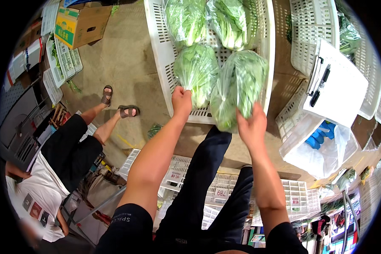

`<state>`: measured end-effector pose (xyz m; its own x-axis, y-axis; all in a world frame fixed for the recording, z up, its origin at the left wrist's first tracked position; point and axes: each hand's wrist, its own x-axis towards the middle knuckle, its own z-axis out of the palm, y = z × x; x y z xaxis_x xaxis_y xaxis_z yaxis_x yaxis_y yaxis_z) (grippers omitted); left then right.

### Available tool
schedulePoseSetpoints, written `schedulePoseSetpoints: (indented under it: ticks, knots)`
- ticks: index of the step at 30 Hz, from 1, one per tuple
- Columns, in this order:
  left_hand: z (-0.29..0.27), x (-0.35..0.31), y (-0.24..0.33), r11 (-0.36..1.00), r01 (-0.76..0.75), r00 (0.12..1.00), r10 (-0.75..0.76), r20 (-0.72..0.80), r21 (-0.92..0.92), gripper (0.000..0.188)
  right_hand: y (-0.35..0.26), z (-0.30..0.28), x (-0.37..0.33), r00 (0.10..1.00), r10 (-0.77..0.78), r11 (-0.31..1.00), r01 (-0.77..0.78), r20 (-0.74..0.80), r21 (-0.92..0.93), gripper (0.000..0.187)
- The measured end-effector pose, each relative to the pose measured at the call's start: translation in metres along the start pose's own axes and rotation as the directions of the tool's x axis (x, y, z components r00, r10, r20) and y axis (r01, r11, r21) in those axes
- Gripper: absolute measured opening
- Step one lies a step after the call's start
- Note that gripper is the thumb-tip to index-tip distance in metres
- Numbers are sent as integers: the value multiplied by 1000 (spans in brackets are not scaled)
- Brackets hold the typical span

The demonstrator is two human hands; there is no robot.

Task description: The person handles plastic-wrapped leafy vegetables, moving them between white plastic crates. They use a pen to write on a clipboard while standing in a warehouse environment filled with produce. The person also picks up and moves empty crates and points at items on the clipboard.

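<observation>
A white slatted plastic crate [155, 51] in front of me holds several clear bags of leafy green vegetables. My left hand [182, 101] is closed on the lower left edge of the near-left bag of greens [197, 70]. With thumb and fingers, my right hand [252, 122] grips the near-right bag of greens [249, 76], which lies tilted by the crate's near rim. A bulging part of clear plastic with greens sits to the left of that hand. Two further bags, a far-left one [185, 21] and a far-right one [230, 23], lie behind.
On the right, a clipboard [336, 84] with a pen rests over white crates, above a lined bin [317, 156] with blue gloves. Another person [51, 173] sits at the left. A cardboard box [82, 27] stands far left; white crates [220, 190] lie behind my legs.
</observation>
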<state>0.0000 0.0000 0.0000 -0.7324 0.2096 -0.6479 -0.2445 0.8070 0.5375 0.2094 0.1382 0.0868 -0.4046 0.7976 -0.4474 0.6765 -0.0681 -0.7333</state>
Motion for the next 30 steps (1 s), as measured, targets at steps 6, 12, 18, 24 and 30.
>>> schedulePoseSetpoints:
  ticks: [6,12,18,24,30]
  knots:
    - [-32,-66,33,984,-172,973,175,149,-37,9,-34,-83,-111,1000,-17,998,17,-6,69,48]
    - [-55,-127,64,982,-125,988,137,77,-143,10,-44,-139,-203,980,200,957,-193,-8,216,45]
    - [-34,-143,79,973,-227,974,228,20,-37,9,-13,-168,-275,897,443,836,-416,7,359,36]
    - [-27,-136,74,962,-272,961,273,-54,12,10,17,-180,-319,901,419,845,-342,-112,411,31]
    - [-41,-182,86,970,-228,972,231,-31,79,10,20,-190,-342,864,469,791,-318,-184,522,33]
